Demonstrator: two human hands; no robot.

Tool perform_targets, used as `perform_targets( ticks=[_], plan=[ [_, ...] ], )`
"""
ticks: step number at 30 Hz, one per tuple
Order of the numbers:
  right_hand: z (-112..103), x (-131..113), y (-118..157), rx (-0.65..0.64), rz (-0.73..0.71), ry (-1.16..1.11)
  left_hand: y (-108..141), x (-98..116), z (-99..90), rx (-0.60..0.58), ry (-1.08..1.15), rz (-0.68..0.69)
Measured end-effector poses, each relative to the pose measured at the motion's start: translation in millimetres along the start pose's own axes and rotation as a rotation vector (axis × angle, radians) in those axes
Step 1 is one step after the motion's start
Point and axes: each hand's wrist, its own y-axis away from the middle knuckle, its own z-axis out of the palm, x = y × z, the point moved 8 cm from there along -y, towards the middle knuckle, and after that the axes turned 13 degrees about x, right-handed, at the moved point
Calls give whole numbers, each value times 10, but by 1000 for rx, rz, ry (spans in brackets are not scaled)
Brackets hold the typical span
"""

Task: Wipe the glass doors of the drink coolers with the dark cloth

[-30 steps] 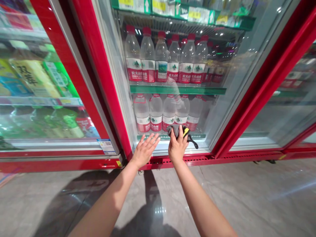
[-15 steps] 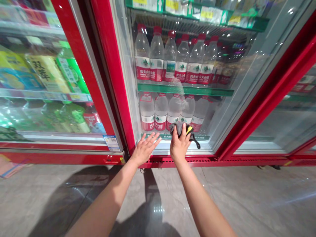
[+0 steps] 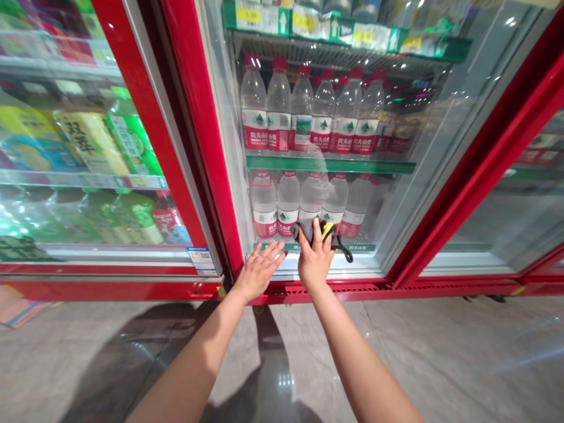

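Note:
A glass cooler door with a red frame [image 3: 194,106] stands in front of me. My right hand [image 3: 315,258] presses a grey cloth [image 3: 304,228] with a yellow-and-black edge and a black loop against the lower part of the glass. Its fingers lie over the cloth. To the left, my left hand [image 3: 259,269] rests with spread fingers at the bottom of the door, holding nothing. Water bottles with red labels [image 3: 265,205] stand behind the glass on the lower shelf, just above both hands.
More red-capped bottles [image 3: 253,100] fill the shelf above, over a green shelf edge [image 3: 330,164]. A second cooler with colourful drinks [image 3: 92,132] stands left. Grey tiled floor [image 3: 396,341] lies below; a pinkish box [image 3: 22,305] sits at the left.
My right hand and the cloth have moved slightly left along the glass, nearer my left hand. My left hand is nearly where it was. The view has shifted a little.

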Motion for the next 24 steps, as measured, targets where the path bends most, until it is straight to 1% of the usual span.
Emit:
perform_targets(
  ticks=[2, 3, 5, 6, 8, 10, 12, 14, 16, 18, 19, 21, 23, 24],
  plan=[
    [69, -106, 140, -72, -117, -39, 42, -15, -9, 7, -3, 2],
    [90, -104, 232, -105, -183, -56, 72, -29, -18, 9, -6, 1],
    [98, 3, 401, -146, -295, -70, 145, -67, -47, 7, -19, -1],
    [90, 89, 453, -149, -326, -65, 184, -89, -68, 5, -28, 0],
    [58, 254, 456, -112, -314, -35, 254, -141, -118, 4, -47, -2],
    [19, 318, 347, -30, -212, 3, 308, -194, -165, 1, -63, -9],
    [-1, 221, 225, 44, -92, 29, 350, -240, -194, -6, -75, -22],
    [25, -13, 171, 54, -51, 33, 389, -276, -202, -13, -85, -36],
    [94, -264, 223, -9, -120, 12, 436, -302, -204, -14, -93, -46],
    [159, -387, 372, -93, -240, -25, 494, -322, -210, -11, -96, -46],
    [178, -377, 463, -125, -294, -39, 526, -333, -218, -10, -96, -46],
    [185, -244, 612, -152, -356, -49, 587, -362, -243, -11, -95, -52],
    [159, -76, 655, -120, -346, -44, 635, -399, -276, -13, -98, -69],
    [137, -19, 626, -83, -312, -40, 652, -416, -293, -12, -100, -79]
  ],
)
